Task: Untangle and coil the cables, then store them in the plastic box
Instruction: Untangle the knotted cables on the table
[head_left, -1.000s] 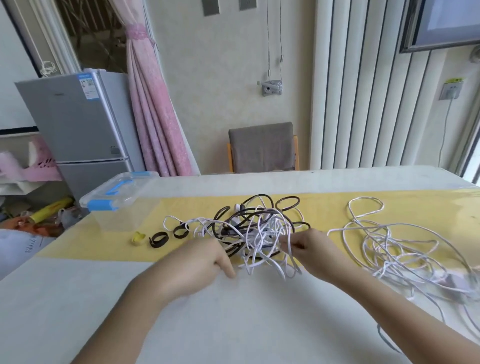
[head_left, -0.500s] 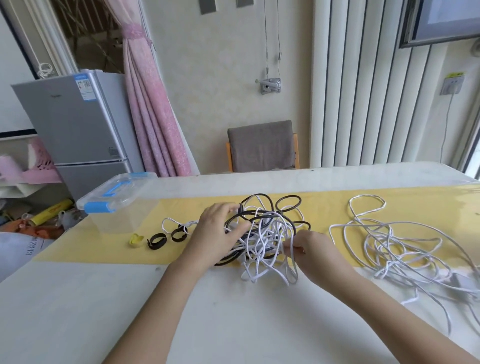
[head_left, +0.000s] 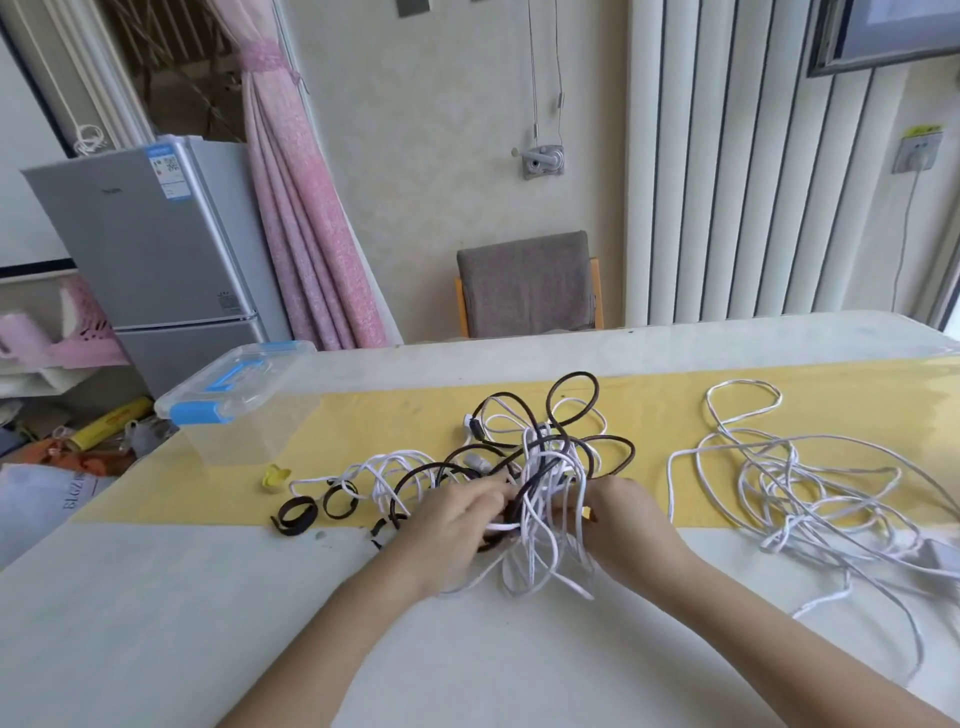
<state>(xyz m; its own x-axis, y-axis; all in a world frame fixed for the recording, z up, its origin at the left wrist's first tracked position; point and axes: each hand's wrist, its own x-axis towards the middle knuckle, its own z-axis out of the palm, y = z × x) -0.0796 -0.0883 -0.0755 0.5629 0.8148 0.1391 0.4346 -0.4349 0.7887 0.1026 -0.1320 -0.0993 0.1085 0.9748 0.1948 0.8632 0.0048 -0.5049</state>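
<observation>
1. the tangle (head_left: 540, 457) of black and white cables lies in the middle of the table (head_left: 156, 623). its far part is on the yellow runner (head_left: 415, 415) and its near loops spill onto the bare white top.
2. the left hand (head_left: 457, 525) reaches into the near left side of the tangle with its fingers pointing right. a white strand lies across them, but whether they pinch it cannot be told.
3. the right hand (head_left: 618, 519) is at the near right side of the tangle, its fingers curled round a bunch of white strands and grasping them. the two hands are close together, with strands between them.
4. a second, loose white cable (head_left: 779, 483) sprawls to the right, apart from the tangle, and trails toward the near right edge.
5. the box (head_left: 234, 405), clear with blue latches and its lid on, stands at the far left end of the runner, well apart from both hands.
6. between box and tangle lie a small yellow clip (head_left: 275, 477) and two black straps (head_left: 296, 514), each curled into a ring.
7. behind the table stand a grey fridge (head_left: 156, 249), a pink curtain (head_left: 306, 218) and a chair (head_left: 527, 283).
</observation>
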